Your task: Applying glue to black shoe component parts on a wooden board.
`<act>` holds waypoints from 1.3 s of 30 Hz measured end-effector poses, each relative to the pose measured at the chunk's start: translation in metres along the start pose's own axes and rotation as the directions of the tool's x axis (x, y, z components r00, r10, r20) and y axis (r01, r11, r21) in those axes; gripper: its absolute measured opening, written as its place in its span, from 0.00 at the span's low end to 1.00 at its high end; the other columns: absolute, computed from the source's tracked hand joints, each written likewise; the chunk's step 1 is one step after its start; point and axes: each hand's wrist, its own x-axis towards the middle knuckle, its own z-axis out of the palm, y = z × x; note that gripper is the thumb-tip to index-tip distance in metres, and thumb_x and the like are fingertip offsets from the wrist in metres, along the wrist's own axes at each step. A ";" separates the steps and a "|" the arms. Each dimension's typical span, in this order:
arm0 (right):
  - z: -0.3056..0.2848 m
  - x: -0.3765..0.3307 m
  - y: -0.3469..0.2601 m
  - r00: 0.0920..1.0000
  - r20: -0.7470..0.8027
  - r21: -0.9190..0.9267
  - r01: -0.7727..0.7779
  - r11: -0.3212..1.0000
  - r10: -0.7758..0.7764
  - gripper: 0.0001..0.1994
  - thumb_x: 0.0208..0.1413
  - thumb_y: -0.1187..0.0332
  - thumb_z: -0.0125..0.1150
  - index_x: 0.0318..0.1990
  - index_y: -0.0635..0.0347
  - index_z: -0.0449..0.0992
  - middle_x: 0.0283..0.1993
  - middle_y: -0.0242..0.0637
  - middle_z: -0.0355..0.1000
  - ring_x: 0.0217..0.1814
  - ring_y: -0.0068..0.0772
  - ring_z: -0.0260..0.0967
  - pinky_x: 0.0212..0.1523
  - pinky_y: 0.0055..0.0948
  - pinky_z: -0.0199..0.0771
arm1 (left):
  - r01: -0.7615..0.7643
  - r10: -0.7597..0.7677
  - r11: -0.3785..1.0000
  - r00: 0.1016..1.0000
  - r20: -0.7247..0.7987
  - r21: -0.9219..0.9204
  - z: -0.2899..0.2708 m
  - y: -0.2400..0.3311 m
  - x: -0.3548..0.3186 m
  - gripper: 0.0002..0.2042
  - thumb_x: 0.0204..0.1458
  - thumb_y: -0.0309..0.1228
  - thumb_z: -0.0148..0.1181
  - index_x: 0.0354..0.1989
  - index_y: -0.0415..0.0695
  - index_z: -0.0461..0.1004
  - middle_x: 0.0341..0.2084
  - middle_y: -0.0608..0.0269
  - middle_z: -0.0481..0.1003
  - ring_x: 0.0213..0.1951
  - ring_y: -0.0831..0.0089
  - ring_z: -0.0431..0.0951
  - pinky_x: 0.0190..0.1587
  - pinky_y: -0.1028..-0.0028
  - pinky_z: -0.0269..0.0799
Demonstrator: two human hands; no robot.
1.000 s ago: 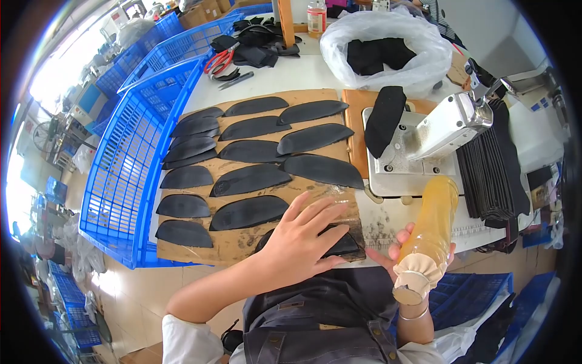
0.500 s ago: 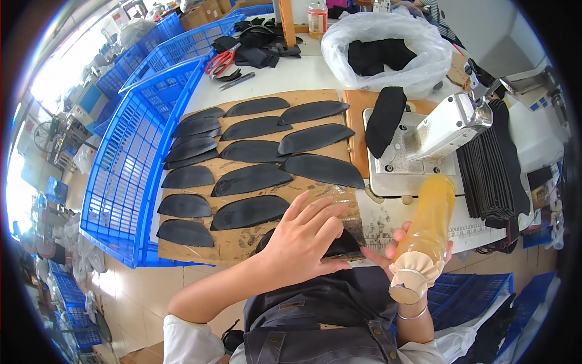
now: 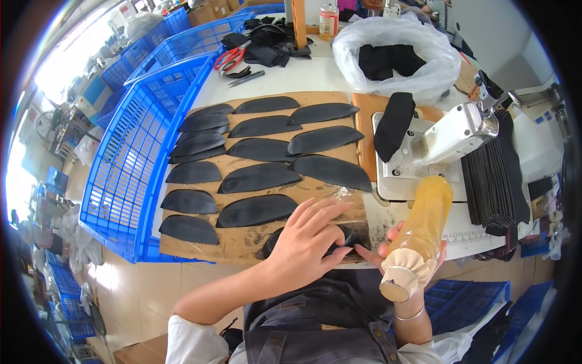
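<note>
My right hand (image 3: 383, 249) is wrapped round a clear plastic bottle (image 3: 429, 209) of yellow liquid, tilted so its cloth-covered mouth (image 3: 400, 276) points down toward me. A finger of that hand reaches out to the right end of a black half-moon piece (image 3: 348, 236) at the board's near edge. There my left hand (image 3: 308, 242) pinches the piece between thumb and fingers, hiding its middle. Several similar black pieces (image 3: 257, 210) lie in rows on the brown cardboard (image 3: 242, 238), some overlapping.
A white machine (image 3: 461, 130) stands right of the cardboard, with a black fabric piece (image 3: 394, 126) on its base and stacked black strips (image 3: 494, 176) beyond. Blue crates (image 3: 121, 176) line the left. Farther back are red-handled scissors (image 3: 232, 59) and a plastic bag (image 3: 354, 39) holding black fabric.
My left thumb and fingers have closed on the black piece's edge, which now lifts a little. The right hand has shifted slightly left with the bottle. The whole view has moved slightly.
</note>
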 end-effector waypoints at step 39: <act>0.006 0.004 -0.003 0.998 -0.030 0.024 -0.055 0.998 0.055 0.35 0.51 0.37 0.46 0.50 0.63 0.59 0.45 0.46 0.66 0.43 0.52 0.70 0.60 0.70 0.42 | 0.448 -0.387 0.818 0.893 -0.231 0.360 -0.149 -0.149 -0.053 0.06 0.41 0.30 0.64 0.23 0.44 0.73 0.49 0.58 0.69 0.55 0.59 0.63 0.57 0.60 0.55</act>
